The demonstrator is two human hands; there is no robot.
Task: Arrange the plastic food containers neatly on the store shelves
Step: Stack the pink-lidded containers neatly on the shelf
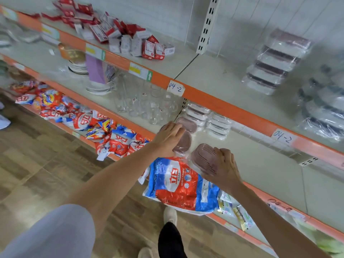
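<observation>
Placement step: the left hand [168, 138] rests on a mauve-lidded clear plastic container [183, 143] at the middle shelf [260, 164] front edge; the right hand [223, 168] grips a second wrapped mauve-lidded container [203, 157] beside it. Next, judged: align both behind, against the stacked wrapped containers [208, 120].

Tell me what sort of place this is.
Most likely a shop aisle: orange-edged shelves with handwritten tags, detergent bags, rows of drinking glasses and wrapped food containers.
</observation>
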